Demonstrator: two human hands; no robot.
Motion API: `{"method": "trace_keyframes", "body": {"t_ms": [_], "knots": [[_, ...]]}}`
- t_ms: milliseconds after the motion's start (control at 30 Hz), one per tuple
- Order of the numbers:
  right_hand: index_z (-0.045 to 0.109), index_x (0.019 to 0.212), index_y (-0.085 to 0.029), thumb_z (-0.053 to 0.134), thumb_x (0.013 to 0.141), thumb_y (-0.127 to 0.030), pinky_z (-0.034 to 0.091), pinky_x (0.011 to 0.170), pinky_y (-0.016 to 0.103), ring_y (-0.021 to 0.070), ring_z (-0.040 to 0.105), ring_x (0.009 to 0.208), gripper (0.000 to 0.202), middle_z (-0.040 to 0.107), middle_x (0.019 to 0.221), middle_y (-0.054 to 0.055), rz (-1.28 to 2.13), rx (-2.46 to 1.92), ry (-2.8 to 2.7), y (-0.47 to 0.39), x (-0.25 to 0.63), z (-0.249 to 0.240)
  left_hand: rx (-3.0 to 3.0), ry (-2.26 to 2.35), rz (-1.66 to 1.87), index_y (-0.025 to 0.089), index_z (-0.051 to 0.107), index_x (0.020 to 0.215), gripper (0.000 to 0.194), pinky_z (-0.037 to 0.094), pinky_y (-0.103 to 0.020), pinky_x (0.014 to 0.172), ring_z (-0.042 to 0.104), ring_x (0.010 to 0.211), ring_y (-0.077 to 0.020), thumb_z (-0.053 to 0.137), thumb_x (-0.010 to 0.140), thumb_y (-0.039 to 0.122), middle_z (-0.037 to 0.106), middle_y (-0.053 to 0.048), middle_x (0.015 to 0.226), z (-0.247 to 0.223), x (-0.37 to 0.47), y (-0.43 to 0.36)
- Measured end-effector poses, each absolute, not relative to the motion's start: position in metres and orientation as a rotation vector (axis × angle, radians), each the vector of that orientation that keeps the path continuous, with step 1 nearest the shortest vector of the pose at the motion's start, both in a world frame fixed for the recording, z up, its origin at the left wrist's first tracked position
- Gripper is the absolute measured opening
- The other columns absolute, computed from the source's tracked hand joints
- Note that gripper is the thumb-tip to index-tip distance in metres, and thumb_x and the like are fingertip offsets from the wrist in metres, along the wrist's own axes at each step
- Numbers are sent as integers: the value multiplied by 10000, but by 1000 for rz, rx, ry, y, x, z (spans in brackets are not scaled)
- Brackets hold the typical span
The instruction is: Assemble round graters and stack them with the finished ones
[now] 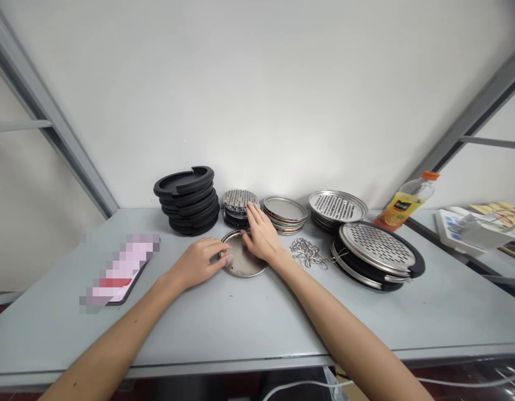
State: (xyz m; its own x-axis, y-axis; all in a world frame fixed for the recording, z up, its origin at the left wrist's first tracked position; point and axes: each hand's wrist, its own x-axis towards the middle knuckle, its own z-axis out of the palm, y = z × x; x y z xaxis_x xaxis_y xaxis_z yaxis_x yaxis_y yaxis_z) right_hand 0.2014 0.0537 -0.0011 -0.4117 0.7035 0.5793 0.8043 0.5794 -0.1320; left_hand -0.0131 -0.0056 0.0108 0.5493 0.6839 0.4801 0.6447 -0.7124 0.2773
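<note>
Bright, diffuse light on the wall point(282, 100); frame edges stretched; phone point(130, 264) pixelated.

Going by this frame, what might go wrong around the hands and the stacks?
The right hand has its fingers close to the stack of small grater discs; a nudge might slide the upper ones.

The loose wire clips lie beside the right forearm, so a sideways sweep could scatter them.

The stack of notched round black pieces is uneven, its top piece tilted; a bump might topple it.

One head-worn view looks forward and down, near the table point(224, 334), the wall point(257, 94) spanning the upper frame.
</note>
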Motion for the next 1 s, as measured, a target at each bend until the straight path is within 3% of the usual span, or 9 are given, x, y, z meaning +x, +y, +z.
{"method": "trace_keyframes", "body": {"t_ms": [533,1000], "knots": [[270,1460,-32,417,891,-242,276,1161,469,286,239,1428,624,288,1532,169,-221,-1154,-2069,55,213,10,2670,1179,850,210,682,1048,246,514,-317,822,657,874,-194,527,923,354,703,-53,985,11,-13,-4],[388,1410,-111,390,915,-238,354,1120,471,256,376,1359,511,435,1450,141,-237,-1027,-1912,46,215,17,2670,1202,860,210,671,1047,226,510,-340,858,648,931,-201,524,929,336,691,-57,1032,9,-15,-3]]}}
